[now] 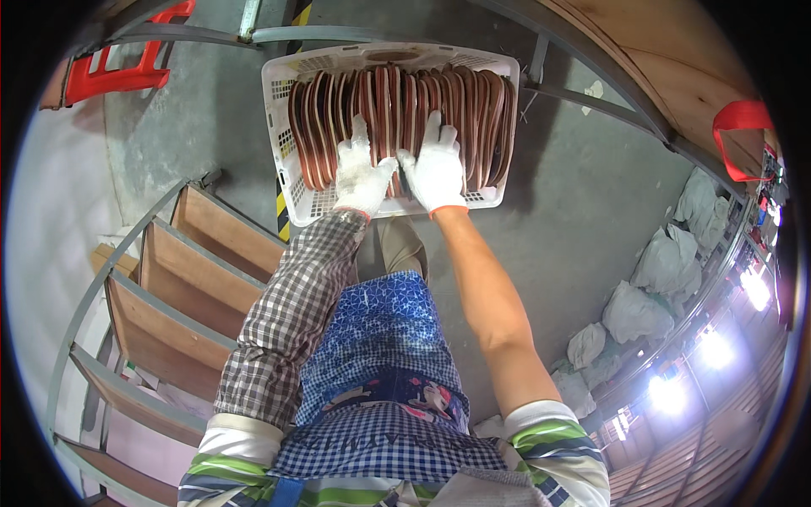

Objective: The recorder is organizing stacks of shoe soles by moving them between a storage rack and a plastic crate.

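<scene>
A white plastic basket (283, 182) with slotted walls holds a tightly packed row of long flat pieces with rounded ends (486, 127). They stand on edge and look like shoe soles, reddish brown and dark with pale edges. My left hand (361, 176), in a white knitted glove, lies over the middle of the row. Its index finger points away from me and its thumb reaches right. Just to the right, my gloved right hand (435, 167) rests on the same row, fingers stretched and thumb toward the left. The thumbs come close together. Neither hand visibly lifts a piece.
On the left stands a metal rack with slanted wooden shelves (182, 283). A red plastic stool (118, 80) is at the far left. Metal frame bars (591, 100) cross behind the basket. Several white sacks (638, 308) line the right side, near bright lamps.
</scene>
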A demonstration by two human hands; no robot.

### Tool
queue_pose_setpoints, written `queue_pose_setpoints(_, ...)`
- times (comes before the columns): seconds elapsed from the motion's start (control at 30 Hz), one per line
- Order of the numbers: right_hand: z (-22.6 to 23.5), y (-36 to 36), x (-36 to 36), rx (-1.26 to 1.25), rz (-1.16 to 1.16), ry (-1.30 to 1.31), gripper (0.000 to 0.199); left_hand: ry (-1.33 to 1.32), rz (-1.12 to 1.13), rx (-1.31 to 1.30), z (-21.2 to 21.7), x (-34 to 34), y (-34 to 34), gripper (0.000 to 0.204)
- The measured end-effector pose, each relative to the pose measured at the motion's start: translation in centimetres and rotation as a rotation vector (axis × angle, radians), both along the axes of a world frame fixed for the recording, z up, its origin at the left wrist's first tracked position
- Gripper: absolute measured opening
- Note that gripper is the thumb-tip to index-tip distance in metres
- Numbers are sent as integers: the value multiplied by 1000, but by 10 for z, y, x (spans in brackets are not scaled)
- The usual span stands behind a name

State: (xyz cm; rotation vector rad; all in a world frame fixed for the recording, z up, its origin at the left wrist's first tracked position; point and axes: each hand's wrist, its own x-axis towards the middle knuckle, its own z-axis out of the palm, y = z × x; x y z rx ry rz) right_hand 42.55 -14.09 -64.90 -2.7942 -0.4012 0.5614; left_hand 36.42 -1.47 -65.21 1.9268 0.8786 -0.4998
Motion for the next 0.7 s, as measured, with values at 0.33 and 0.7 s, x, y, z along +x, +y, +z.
queue_pose_setpoints(0.33,0,-94,63,-25,-475,-315,75,47,-14,-53,4,-7,4,93)
queue_pose_setpoints(0.7,-33,-108,48,-51,-459,-24,81,86,-81,0,-1,-5,-4,88)
